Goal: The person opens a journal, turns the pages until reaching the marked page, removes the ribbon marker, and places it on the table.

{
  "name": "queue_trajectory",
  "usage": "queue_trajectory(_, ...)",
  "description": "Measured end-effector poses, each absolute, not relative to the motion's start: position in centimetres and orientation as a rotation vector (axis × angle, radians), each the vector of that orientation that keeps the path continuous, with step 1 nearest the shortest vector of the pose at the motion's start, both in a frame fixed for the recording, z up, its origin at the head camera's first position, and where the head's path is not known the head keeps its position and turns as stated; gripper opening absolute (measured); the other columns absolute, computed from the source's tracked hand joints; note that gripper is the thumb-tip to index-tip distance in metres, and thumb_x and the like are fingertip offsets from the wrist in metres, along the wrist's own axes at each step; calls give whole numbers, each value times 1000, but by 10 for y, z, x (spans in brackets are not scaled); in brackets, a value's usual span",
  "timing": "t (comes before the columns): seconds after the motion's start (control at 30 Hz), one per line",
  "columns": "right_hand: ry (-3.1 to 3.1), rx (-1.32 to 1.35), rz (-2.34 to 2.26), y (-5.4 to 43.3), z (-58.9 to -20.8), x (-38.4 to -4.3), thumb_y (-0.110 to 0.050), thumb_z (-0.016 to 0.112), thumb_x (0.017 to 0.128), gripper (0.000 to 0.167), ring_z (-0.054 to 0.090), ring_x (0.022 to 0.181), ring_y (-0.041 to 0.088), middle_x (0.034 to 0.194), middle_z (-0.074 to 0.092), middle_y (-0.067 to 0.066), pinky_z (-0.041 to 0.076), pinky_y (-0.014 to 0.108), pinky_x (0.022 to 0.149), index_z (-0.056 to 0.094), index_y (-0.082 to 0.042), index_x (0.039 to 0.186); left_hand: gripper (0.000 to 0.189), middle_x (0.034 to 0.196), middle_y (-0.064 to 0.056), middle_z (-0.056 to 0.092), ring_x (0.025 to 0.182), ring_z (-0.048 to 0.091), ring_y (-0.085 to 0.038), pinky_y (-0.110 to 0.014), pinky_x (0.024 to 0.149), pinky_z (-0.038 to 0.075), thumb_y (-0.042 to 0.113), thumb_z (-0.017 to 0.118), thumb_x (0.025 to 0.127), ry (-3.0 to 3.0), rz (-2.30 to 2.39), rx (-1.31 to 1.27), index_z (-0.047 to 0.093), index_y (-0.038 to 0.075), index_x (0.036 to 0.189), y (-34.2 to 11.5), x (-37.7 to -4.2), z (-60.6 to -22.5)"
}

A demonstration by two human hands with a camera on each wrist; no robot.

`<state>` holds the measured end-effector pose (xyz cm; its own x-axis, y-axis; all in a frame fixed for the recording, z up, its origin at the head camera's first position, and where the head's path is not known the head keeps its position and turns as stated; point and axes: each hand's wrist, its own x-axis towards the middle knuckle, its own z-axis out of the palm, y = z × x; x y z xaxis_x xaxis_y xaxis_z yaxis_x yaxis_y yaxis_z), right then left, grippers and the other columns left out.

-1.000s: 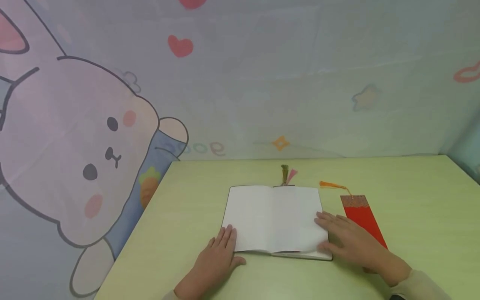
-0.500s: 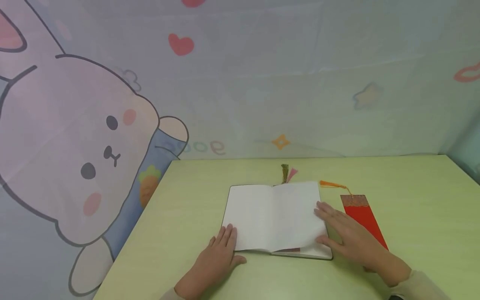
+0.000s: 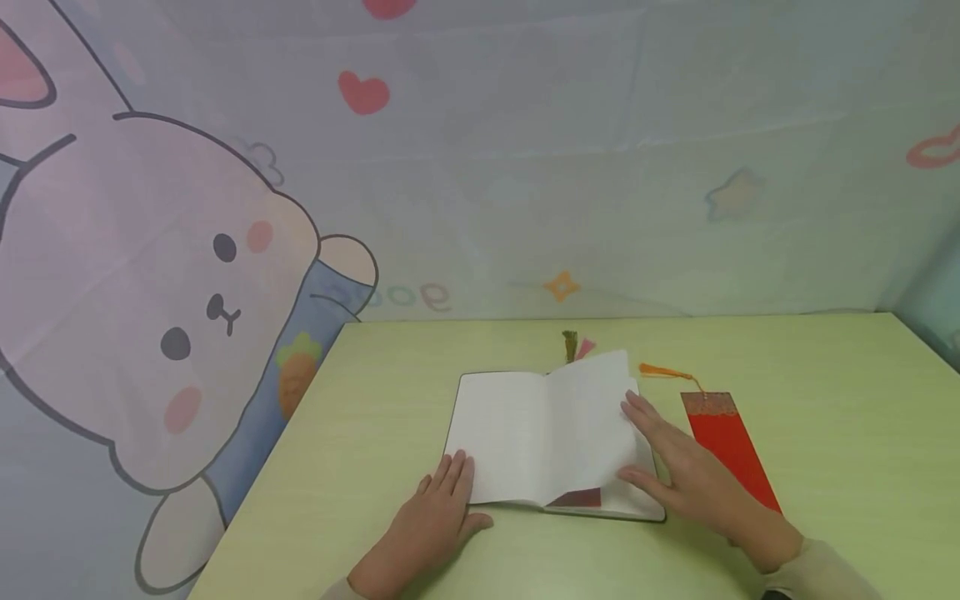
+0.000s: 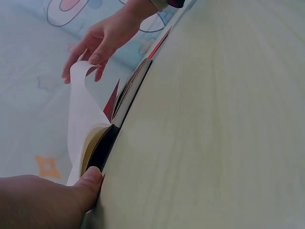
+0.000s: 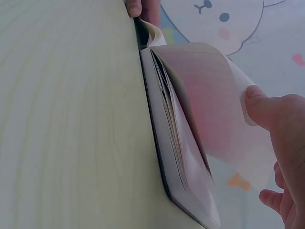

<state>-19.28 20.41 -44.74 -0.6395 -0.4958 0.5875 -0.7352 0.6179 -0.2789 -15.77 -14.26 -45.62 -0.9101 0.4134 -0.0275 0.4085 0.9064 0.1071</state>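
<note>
An open notebook (image 3: 495,433) with blank white pages lies on the table. My left hand (image 3: 433,515) rests on the lower left corner of its left page, fingers straight, thumb by the near edge. My right hand (image 3: 701,475) pinches the outer edge of a right-hand page (image 3: 592,417) between thumb and fingers and holds it raised. Under that page shows part of a dark red bookmark (image 3: 581,498); in the right wrist view its red tint comes through the lifted page (image 5: 205,90). An olive tassel (image 3: 570,344) and a pink tassel (image 3: 585,348) stick out past the notebook's top.
Right of the notebook lies a red bookmark (image 3: 731,442) with an orange tassel (image 3: 663,369), partly covered by my right hand. The light yellow-green table (image 3: 390,375) ends at a cloth backdrop (image 3: 487,208) printed with a rabbit.
My right hand has moved left and slightly up, lifting the right-hand page further off the notebook. More of the dark red bookmark underneath now shows. The left hand stays in place.
</note>
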Motion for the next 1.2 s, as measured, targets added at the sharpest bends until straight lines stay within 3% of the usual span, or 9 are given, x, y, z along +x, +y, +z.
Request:
queue_trajectory(0.9, -2448, 1075, 741, 162, -437, -202, -37, 64, 87, 84, 18, 139, 24, 153, 15, 14, 11, 18, 107, 17, -3, 148, 74, 148, -21, 27, 136, 24, -35, -52, 101, 31, 51, 41, 95, 3016, 139, 677, 30, -5, 142, -143, -158, -457)
queue_trajectory(1.0, -2447, 1088, 755, 155, -436, -203, -37, 63, 88, 84, 17, 140, 25, 154, 13, 14, 13, 21, 108, 16, -3, 148, 73, 147, -20, 28, 135, 24, -35, -52, 101, 32, 50, 42, 95, 3017, 151, 681, 31, -5, 141, -144, -157, -457)
queue_trajectory(1.2, -2447, 1084, 783, 143, -432, -203, -40, 61, 89, 83, 21, 138, 25, 154, 13, 14, 30, 38, 104, 17, -2, 148, 75, 149, -20, 23, 137, 21, -34, -51, 103, 30, 50, 43, 94, 2996, 191, 671, 28, -5, 143, -145, -157, -454)
